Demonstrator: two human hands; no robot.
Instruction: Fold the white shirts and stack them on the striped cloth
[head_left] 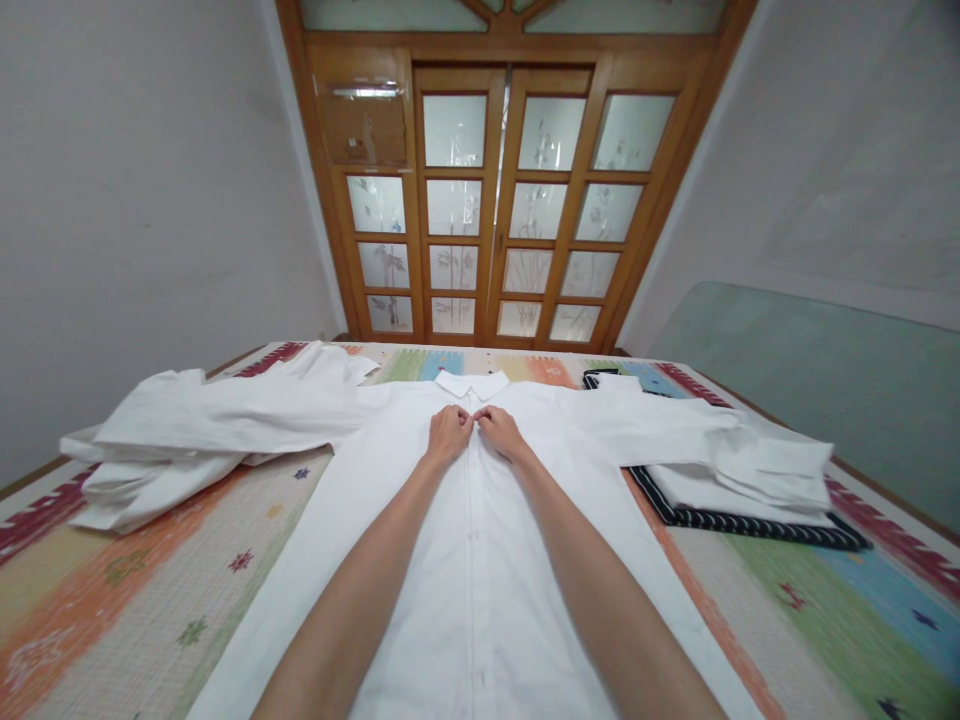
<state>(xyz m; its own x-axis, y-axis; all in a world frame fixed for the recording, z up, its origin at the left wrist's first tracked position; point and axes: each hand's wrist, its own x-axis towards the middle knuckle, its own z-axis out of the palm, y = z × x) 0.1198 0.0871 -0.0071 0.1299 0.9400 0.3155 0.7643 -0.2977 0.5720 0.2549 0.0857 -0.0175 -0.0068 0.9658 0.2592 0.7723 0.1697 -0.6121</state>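
The white shirt lies face up directly under both hands, its long axis running from the collar just beyond them back between the arms. The left hand and right hand are equally near its front edge, fingers curled, tips pinched on the cloth (any button there is too small to tell), both arms stretched forward, converging

From my view, I can read no text, label, brand, number or sign on any surface.
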